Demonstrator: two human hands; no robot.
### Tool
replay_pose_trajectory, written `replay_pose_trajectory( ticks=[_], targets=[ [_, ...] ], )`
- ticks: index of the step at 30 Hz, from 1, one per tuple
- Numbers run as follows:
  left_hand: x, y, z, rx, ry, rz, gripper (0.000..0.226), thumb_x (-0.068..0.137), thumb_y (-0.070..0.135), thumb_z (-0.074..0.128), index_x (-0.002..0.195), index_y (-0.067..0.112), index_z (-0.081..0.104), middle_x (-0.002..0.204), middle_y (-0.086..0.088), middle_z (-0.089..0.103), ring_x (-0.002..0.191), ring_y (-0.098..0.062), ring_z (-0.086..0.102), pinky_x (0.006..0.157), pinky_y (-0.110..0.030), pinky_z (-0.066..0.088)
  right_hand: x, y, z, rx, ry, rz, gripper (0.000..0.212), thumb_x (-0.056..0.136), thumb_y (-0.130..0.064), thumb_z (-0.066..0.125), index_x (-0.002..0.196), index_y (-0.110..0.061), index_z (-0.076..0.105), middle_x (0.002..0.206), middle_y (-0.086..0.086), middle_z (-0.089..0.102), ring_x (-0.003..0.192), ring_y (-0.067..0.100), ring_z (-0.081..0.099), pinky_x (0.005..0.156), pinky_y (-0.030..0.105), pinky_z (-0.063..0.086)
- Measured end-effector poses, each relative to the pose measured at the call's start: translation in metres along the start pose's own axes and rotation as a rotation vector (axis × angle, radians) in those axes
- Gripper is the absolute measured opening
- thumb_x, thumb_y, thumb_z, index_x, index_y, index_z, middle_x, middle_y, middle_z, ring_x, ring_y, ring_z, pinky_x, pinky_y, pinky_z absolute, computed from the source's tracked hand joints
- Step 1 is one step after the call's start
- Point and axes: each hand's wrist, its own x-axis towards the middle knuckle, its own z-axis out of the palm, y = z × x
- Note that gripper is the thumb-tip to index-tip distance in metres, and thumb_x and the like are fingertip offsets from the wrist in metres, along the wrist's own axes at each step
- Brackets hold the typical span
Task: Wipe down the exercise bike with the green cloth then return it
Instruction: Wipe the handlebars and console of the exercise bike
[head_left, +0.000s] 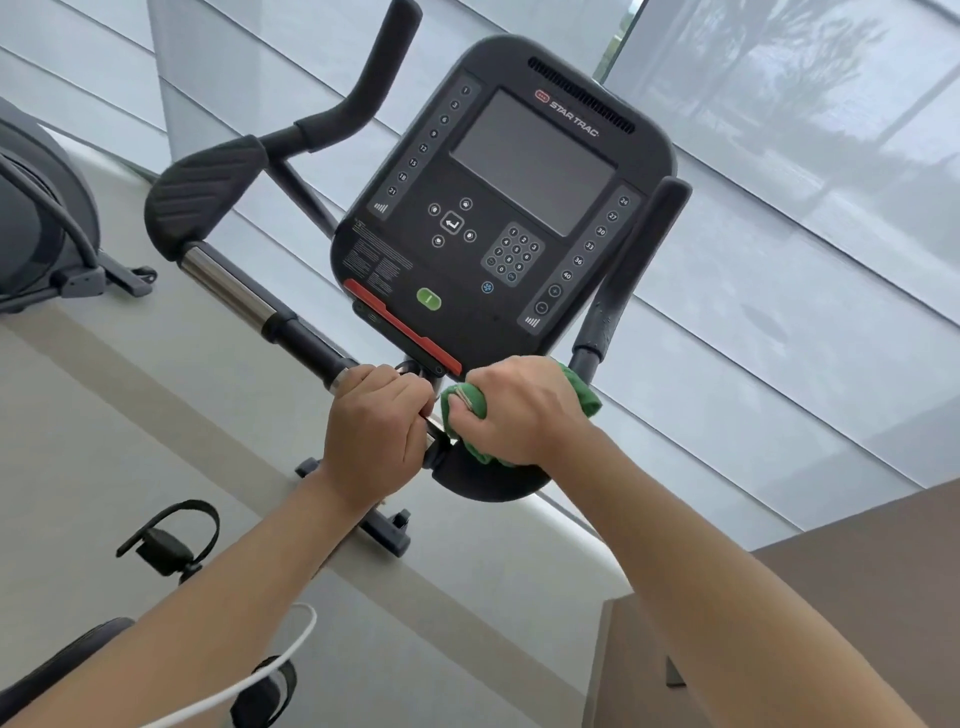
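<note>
The exercise bike's black console (498, 208) with a dark screen and keypad fills the upper middle. Its handlebar (228, 283) runs from a padded left grip down past a chrome section to the centre. My left hand (376, 423) grips the handlebar just below the console. Beside it, my right hand (519, 410) holds the bunched green cloth (584, 397) wrapped round the right side of the bar, above a black padded elbow rest (483, 480). The cloth shows on both sides of my fingers.
A black pedal with a strap (169, 538) sits at lower left, a second one (270, 691) near the bottom edge. A white cable (275, 660) crosses my left forearm. Another grey machine (41, 218) stands at far left. Shaded windows (779, 234) lie behind; a brown ledge (831, 597) is at lower right.
</note>
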Motion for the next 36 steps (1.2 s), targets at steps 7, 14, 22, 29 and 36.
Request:
replay_pose_trajectory(
  ticks=[7,14,22,29,36],
  targets=[
    [0.001,0.007,-0.013,-0.01,-0.05,-0.004,0.016,0.084,0.002,0.051,0.075,0.012,0.059,0.066,-0.003,0.056,0.066,-0.026,0.05,0.075,-0.04,0.041,-0.006,0.003,-0.002,0.209,0.209,0.084,0.042,0.092,-0.038,0.053,0.057,-0.017,0.044,0.047,-0.003,0.043,0.045,0.018,0.045,0.049,0.028,0.033],
    [0.0,0.01,-0.013,-0.007,-0.088,-0.088,0.018,0.087,0.003,0.054,0.072,0.015,0.055,0.064,-0.001,0.052,0.065,-0.023,0.047,0.076,-0.04,0.043,-0.053,0.012,-0.016,0.386,0.532,0.331,0.027,0.093,-0.031,0.048,0.071,-0.015,0.048,0.065,-0.001,0.049,0.064,0.021,0.044,0.064,0.033,0.038],
    [0.002,0.014,-0.011,0.046,-0.106,-0.11,0.022,0.091,0.007,0.045,0.073,0.014,0.056,0.063,-0.002,0.052,0.064,-0.022,0.046,0.077,-0.042,0.044,-0.089,-0.015,0.032,0.313,0.425,0.536,0.037,0.103,-0.036,0.06,0.137,-0.023,0.057,0.142,0.002,0.047,0.135,0.026,0.043,0.104,0.041,0.042],
    [0.034,0.035,-0.012,-0.009,-0.393,-0.129,0.019,0.09,0.021,0.049,0.073,0.023,0.056,0.059,0.009,0.052,0.057,-0.016,0.049,0.061,-0.03,0.036,-0.104,-0.043,0.043,0.415,0.559,0.689,0.035,0.099,-0.027,0.064,0.134,-0.022,0.062,0.139,0.005,0.045,0.127,0.028,0.043,0.104,0.023,0.036],
    [0.034,0.044,0.002,0.066,-0.419,-0.049,0.029,0.097,0.028,0.041,0.07,0.021,0.052,0.054,0.005,0.048,0.051,-0.019,0.048,0.048,-0.031,0.039,-0.12,-0.066,0.059,0.877,0.716,0.723,0.047,0.1,-0.013,0.064,0.145,-0.018,0.054,0.148,0.006,0.036,0.139,0.026,0.045,0.116,0.032,0.043]
  ],
)
